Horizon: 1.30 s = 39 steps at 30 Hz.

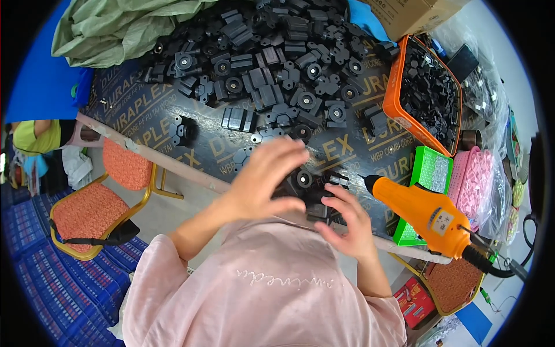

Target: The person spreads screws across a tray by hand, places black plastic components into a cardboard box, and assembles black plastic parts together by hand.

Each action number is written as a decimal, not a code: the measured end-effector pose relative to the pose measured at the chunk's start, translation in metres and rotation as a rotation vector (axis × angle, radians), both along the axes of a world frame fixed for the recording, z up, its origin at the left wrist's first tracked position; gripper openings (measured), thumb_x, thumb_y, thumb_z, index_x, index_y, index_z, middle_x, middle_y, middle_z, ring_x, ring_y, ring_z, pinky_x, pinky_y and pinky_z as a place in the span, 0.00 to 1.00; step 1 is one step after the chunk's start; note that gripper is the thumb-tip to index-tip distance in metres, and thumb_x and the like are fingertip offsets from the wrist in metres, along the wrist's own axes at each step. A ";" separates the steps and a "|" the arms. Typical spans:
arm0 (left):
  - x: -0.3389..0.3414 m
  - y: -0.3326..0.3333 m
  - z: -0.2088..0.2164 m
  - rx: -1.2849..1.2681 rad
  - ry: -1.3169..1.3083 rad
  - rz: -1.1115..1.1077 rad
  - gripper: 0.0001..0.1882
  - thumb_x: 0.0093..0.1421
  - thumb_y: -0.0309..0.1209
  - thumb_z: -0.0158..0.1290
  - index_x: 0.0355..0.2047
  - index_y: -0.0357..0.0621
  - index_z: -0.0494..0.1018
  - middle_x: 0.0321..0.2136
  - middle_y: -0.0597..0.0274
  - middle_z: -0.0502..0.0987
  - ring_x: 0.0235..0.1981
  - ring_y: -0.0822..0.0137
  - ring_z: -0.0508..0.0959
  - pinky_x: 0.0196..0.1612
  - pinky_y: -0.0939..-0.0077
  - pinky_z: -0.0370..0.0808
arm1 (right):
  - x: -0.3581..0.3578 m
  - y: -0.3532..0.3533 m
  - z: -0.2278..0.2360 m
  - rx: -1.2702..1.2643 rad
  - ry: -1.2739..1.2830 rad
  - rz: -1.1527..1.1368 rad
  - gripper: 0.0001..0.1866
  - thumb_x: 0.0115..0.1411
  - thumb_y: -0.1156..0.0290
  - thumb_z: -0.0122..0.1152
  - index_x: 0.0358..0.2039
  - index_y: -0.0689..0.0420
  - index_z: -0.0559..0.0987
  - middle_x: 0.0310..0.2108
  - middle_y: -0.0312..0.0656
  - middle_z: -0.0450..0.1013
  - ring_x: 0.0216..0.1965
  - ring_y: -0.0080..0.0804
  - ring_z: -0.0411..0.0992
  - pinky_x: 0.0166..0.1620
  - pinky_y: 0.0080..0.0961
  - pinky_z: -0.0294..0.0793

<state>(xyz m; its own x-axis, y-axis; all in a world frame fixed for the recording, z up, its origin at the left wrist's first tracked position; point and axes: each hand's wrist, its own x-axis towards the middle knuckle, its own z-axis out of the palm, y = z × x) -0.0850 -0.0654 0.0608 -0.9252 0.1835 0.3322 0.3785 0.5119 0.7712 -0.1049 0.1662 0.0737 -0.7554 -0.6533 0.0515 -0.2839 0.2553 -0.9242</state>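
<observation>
My left hand hovers over the near part of the dark table, fingers stretched and thumb apart, with nothing in it. My right hand is at the table's near edge, its fingers spread beside a black plastic block; whether the fingertips touch it I cannot tell. Between the hands lies a black part with a round metal centre, partly shaded by the left hand. A small black piece with a shiny top sits just beyond my right fingertips. Beyond the hands, many similar black parts are heaped.
An orange powered tool with a black tip and cable juts in from the right. Behind it stand a green basket, a pink basket and an orange bin of small black pieces. Olive cloth covers the far left.
</observation>
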 end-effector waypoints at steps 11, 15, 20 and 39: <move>-0.045 0.020 -0.023 -0.672 -0.036 0.369 0.35 0.40 0.39 0.61 0.48 0.38 0.62 0.49 0.51 0.62 0.55 0.48 0.56 0.55 0.50 0.53 | -0.047 0.101 0.066 0.143 -0.234 0.782 0.26 0.44 0.69 0.66 0.45 0.61 0.72 0.46 0.50 0.69 0.49 0.42 0.67 0.54 0.37 0.62; -0.050 0.024 -0.026 -0.556 0.039 0.302 0.33 0.40 0.33 0.61 0.48 0.42 0.62 0.46 0.55 0.63 0.53 0.51 0.58 0.56 0.48 0.51 | -0.092 0.127 0.077 0.011 -0.038 -0.404 0.07 0.55 0.71 0.54 0.30 0.62 0.75 0.21 0.38 0.69 0.21 0.21 0.67 0.27 0.15 0.65; -0.047 0.018 -0.025 -0.188 0.027 0.295 0.26 0.42 0.26 0.57 0.43 0.39 0.64 0.38 0.56 0.68 0.45 0.54 0.66 0.58 0.51 0.51 | -0.198 0.060 0.009 0.596 0.551 -0.483 0.18 0.52 0.73 0.56 0.46 0.53 0.72 0.41 0.40 0.71 0.31 0.28 0.70 0.37 0.21 0.70; -0.037 0.012 0.010 1.631 -0.646 -0.259 0.27 0.54 0.30 0.47 0.55 0.43 0.57 0.50 0.50 0.63 0.50 0.47 0.66 0.52 0.49 0.63 | -0.198 0.064 0.011 0.155 0.608 -0.622 0.09 0.55 0.69 0.57 0.36 0.58 0.76 0.42 0.39 0.67 0.42 0.28 0.66 0.44 0.19 0.64</move>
